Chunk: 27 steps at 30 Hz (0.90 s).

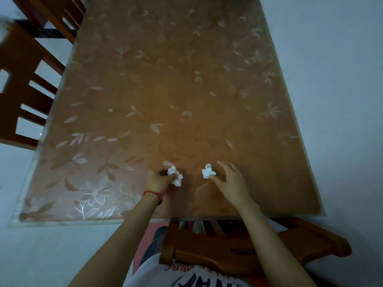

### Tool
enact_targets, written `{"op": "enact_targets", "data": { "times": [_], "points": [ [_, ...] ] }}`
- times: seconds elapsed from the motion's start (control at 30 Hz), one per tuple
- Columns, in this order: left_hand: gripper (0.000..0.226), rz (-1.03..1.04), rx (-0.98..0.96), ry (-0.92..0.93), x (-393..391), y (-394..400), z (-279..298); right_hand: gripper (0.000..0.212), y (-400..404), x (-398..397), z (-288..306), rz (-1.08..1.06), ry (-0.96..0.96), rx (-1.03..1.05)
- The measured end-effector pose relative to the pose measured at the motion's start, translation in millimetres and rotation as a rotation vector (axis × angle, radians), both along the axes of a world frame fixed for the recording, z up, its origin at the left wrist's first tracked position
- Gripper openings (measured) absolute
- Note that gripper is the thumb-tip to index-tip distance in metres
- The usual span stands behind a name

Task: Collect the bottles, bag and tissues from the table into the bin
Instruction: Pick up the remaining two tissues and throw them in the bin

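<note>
On the brown leaf-patterned worktop (145,90), the left hand (158,180) grips one crumpled white tissue (176,176), while the right hand (231,180), fingers spread, touches another crumpled white tissue (207,171).

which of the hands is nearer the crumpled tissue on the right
The right hand. Its thumb touches the right tissue, fingers spread beside it. The left hand sits further left across a gap, gripping the other tissue.

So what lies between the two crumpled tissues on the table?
Nothing: in the head view, only bare patterned table separates the left tissue from the right tissue.
</note>
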<state>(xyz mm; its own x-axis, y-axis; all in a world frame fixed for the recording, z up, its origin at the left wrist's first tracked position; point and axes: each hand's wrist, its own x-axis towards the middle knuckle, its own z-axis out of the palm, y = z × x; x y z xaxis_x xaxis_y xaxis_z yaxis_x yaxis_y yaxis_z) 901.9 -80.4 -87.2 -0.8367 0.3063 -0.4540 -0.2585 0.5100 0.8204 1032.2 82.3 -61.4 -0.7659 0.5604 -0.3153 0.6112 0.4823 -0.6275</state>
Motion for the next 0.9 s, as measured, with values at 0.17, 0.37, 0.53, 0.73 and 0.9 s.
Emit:
{"op": "enact_targets", "data": {
  "times": [0.17, 0.37, 0.53, 0.73, 0.9],
  "points": [
    [0.015, 0.034, 0.007, 0.009, 3.6, -7.3, 3.3, 0.042, -5.2, -19.6, -20.9, -0.014, -0.021, -0.01],
    [0.015, 0.048, -0.028, 0.014, 5.2, -11.8, 1.0, 0.033, -6.1, -26.5, -34.4, 0.043, -0.085, 0.106],
    [0.012, 0.047, -0.06, 0.013, 9.7, -15.9, 2.4, 0.036, -3.9, -29.7, -38.0, 0.098, -0.082, 0.081],
    [0.019, 0.075, -0.048, 0.018, 16.6, -20.2, 7.8, 0.015, -6.0, -27.9, -42.2, -0.054, 0.054, -0.144],
    [0.012, 0.11, -0.09, 0.072, 22.6, -25.2, 14.1, 0.021, -3.6, -27.9, -26.0, -0.188, 0.119, -0.427]
  ]
}}
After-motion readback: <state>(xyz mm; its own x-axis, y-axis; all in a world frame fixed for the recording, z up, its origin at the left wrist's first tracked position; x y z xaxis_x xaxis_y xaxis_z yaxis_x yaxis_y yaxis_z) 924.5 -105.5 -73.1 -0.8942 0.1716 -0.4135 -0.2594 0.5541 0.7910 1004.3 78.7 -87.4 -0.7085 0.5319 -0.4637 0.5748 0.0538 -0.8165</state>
